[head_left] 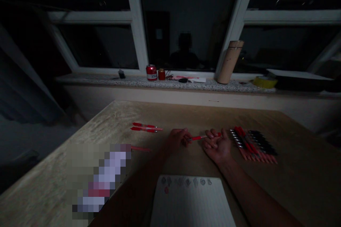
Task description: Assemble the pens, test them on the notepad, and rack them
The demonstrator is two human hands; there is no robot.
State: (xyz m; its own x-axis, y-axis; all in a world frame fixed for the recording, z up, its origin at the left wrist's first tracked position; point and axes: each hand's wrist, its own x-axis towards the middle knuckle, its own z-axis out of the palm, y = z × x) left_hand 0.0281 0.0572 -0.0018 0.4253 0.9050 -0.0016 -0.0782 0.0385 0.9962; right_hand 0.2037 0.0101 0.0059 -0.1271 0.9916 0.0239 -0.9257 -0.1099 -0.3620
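Note:
A red pen (196, 137) is held level above the table between my two hands. My left hand (179, 137) is closed, its fingertips pinching the pen's left end. Palm up, my right hand (217, 147) curls its fingers around the other half, and a red end pokes out past them. Just right of that hand lies a row of pens (262, 142) with black and pinkish parts, with a few red pens (246, 140) across it. Several red pens (144, 127) rest left of my left hand. Nearer me is a lined notepad (191, 202) with small scribbles along its top.
A pixelated patch (106, 173) hides something at the table's left, beside a pinkish stick (141, 148). On the windowsill (133, 82) stand a red can (151, 72), a small red jar (161, 74), a wooden-looking flask (230, 62) and a yellow tape roll (265, 82).

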